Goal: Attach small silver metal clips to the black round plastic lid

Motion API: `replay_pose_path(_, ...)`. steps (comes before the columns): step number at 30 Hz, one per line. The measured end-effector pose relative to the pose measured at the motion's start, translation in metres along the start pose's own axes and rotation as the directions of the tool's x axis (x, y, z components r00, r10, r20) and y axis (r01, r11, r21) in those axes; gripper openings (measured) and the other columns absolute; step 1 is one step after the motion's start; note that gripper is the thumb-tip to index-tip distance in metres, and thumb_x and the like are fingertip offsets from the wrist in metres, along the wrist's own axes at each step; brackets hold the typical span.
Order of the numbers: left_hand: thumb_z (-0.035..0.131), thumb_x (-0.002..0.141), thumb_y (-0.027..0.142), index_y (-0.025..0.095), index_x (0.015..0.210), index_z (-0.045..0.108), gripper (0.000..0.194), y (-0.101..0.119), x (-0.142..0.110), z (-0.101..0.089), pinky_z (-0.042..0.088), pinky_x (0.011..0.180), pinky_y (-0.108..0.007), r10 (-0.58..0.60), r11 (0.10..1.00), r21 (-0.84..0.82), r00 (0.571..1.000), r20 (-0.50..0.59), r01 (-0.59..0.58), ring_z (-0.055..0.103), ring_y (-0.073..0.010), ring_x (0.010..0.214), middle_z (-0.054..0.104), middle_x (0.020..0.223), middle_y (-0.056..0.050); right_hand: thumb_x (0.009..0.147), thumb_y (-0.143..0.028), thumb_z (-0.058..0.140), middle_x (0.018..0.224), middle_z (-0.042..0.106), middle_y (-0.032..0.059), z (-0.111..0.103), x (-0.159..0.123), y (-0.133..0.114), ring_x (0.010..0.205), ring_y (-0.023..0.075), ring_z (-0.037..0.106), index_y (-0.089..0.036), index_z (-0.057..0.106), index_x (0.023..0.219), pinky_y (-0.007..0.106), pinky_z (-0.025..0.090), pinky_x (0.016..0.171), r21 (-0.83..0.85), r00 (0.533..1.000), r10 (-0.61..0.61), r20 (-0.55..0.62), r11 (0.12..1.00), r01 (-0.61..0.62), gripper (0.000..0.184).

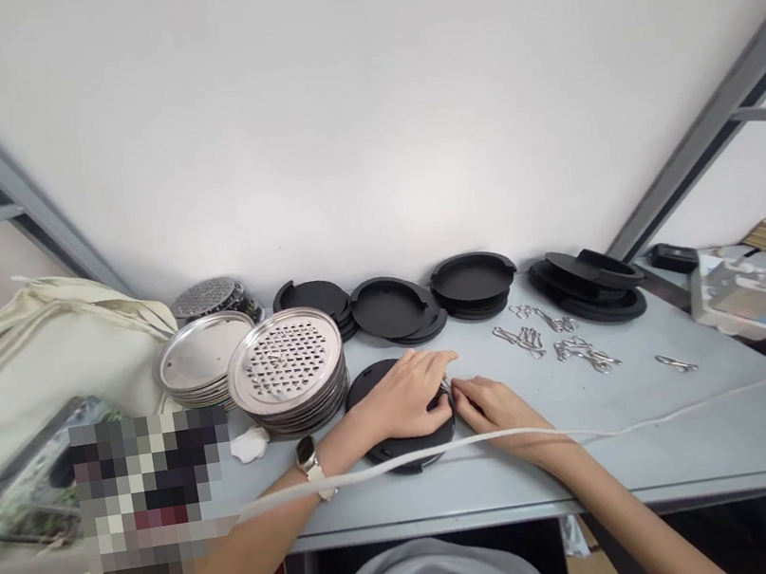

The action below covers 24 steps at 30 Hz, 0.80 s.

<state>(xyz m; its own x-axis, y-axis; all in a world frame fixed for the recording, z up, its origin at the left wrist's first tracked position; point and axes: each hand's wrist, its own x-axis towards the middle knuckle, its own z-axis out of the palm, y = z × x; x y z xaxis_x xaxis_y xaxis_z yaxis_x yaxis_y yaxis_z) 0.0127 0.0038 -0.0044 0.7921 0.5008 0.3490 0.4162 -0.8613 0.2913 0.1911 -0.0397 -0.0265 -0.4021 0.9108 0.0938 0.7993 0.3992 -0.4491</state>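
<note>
A black round plastic disc (pixel 387 447) lies flat on the grey table (pixel 665 437) near its front edge. My left hand (pixel 406 393) rests on top of the disc with its fingers curled down onto it. My right hand (pixel 493 403) is at the disc's right edge, fingers pinched on a small metal wire clip (pixel 447 387) where both hands meet. A white cable (pixel 592 431) runs across both wrists. A watch is on my left wrist.
Stacks of perforated and plain metal discs (pixel 287 368) stand to the left. Several stacks of black discs (pixel 472 278) line the wall. Loose wire clips (pixel 553 338) lie to the right. A cloth bag (pixel 39 348) is at far left, cables and boxes (pixel 737 296) at far right.
</note>
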Motion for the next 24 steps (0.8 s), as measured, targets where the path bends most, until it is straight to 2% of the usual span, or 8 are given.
replay_pose_path(11,0.045,0.082,0.018,0.011,0.121,0.040,0.039,0.0023,0.0008,-0.0025,0.039,0.095,-0.036,0.042,0.998,0.053,0.999,0.006,-0.042,0.049,-0.0224,0.106,0.053,0.113,-0.011,0.092,-0.024,0.033,0.067,0.053,0.0004,-0.0018,-0.0020,-0.0028,0.062,0.0139,0.048,-0.020,0.045,0.072,0.026,0.036,0.061,0.008,1.000,0.019,-0.004,1.000,-0.019,0.025)
replay_pose_path(18,0.046,0.083,0.019,0.013,0.119,0.040,0.037,0.0014,0.0003,-0.0013,0.040,0.092,-0.034,0.037,0.998,0.058,0.999,-0.011,-0.036,0.050,-0.0213,0.104,0.054,0.110,-0.010,0.094,-0.031,0.030,0.065,0.053,-0.0004,-0.0045,-0.0020,-0.0047,0.061,0.0135,0.049,-0.020,0.043,0.069,0.025,0.035,0.059,0.102,0.998,0.069,-0.009,0.992,-0.068,0.030)
replay_pose_path(24,0.048,0.080,0.023,0.013,0.119,0.041,0.041,0.0027,0.0002,-0.0021,0.038,0.093,-0.037,0.023,0.997,0.080,0.999,-0.032,-0.020,0.049,-0.0237,0.104,0.055,0.112,-0.011,0.095,-0.034,0.026,0.065,0.052,-0.0003,-0.0055,-0.0017,-0.0055,0.062,0.0142,0.049,-0.021,0.041,0.069,0.026,0.035,0.059,0.137,0.996,0.085,0.004,0.987,-0.085,0.033)
